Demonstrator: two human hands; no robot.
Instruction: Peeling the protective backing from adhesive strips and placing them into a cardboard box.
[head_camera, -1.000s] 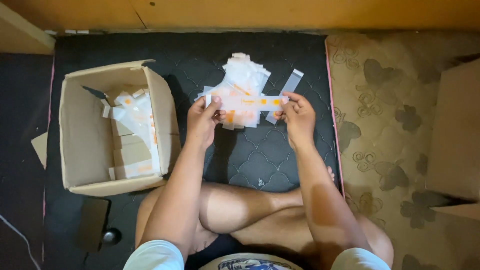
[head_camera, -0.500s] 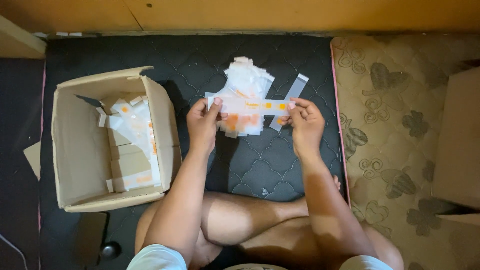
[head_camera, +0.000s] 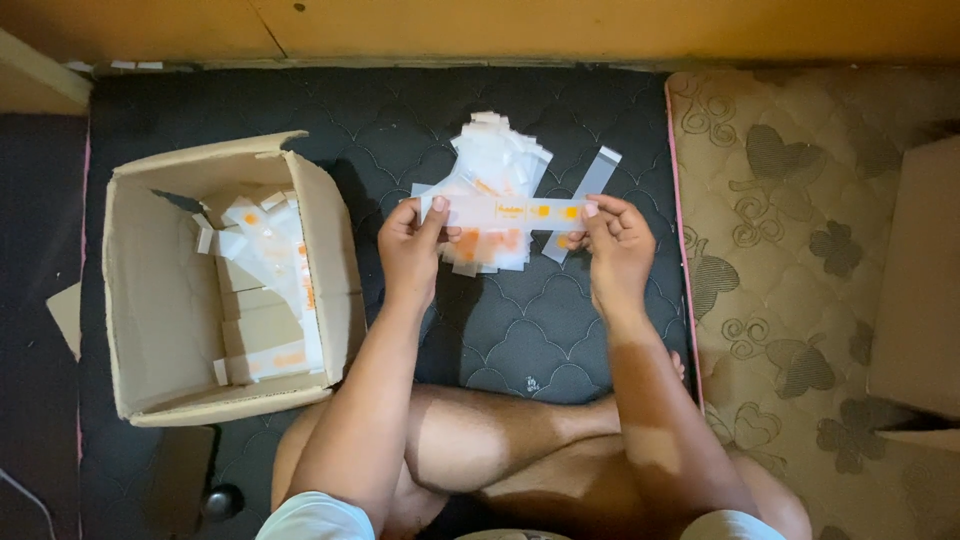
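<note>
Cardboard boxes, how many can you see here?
2. One open cardboard box sits by the left hand, holding white packets. A second box is cut off at the right edge. Others may lie out of view.

Your left hand (head_camera: 412, 245) and right hand (head_camera: 618, 245) hold a long white paper strip (head_camera: 500, 212) over the pile of white packets (head_camera: 497, 185) on the dark quilted mattress (head_camera: 520, 340). The open cardboard box (head_camera: 160, 300) sits to your left.

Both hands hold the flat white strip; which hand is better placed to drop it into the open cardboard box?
Left, probably. The left hand grips the strip at the end nearer the cardboard box, which sits on that side; the right hand would have to cross over.
</note>
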